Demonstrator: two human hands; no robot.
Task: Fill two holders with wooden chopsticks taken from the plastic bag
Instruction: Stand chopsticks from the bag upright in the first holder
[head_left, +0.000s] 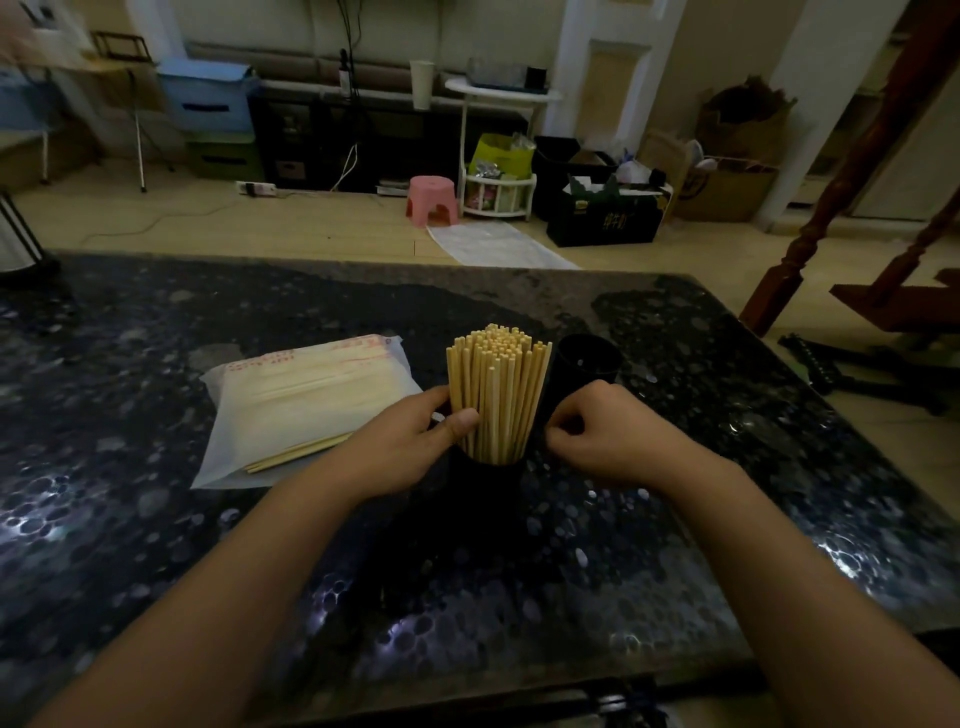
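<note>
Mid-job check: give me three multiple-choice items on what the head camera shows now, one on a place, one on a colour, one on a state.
1. Where does the plastic bag lie relative to the filled holder?
A. To its left
B. To its right
C. On top of it

2. What colour is the second holder?
A. White
B. Black
C. Pink

3. What state is the second holder in?
A. Packed with chopsticks
C. Lying on its side
B. Upright with no chopsticks sticking out

Answers:
1 A, the bag lies flat on the table left of the left hand.
2 B, it is as dark as the filled one.
3 B, its open rim shows beyond the right hand, while the chopsticks stand only in the near holder.
</note>
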